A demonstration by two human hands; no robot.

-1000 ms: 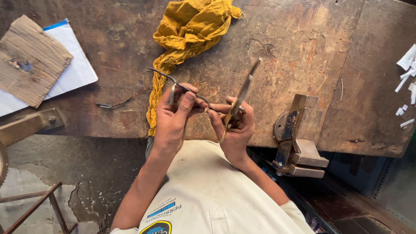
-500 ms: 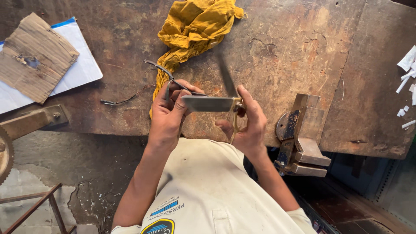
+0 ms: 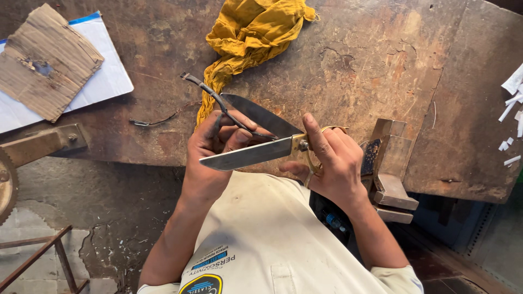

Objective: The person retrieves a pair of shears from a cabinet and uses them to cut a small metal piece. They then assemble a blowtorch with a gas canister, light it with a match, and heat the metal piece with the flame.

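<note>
— What is seen on the worn wooden workbench (image 3: 354, 60)?

— A yellow cloth (image 3: 248, 41) is spread near its far edge, and torn cardboard (image 3: 46, 60) is laid on a white sheet (image 3: 106, 81) at the left.

— Where are the large scissors (image 3: 256, 144) held?

— Above the bench's near edge, blades spread apart. The brass handles are gripped by the right hand (image 3: 332, 163); the left hand (image 3: 210, 155) is closed around a thin dark rod (image 3: 218, 100) laid against the blades.

— And beside the right hand?

— A small vise (image 3: 389, 174) is fixed there.

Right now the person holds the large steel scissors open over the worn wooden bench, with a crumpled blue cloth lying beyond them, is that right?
Not quite: in the head view the crumpled cloth is mustard yellow, not blue. The rest stands: the large steel scissors are open in both hands over the worn wooden bench.
</note>
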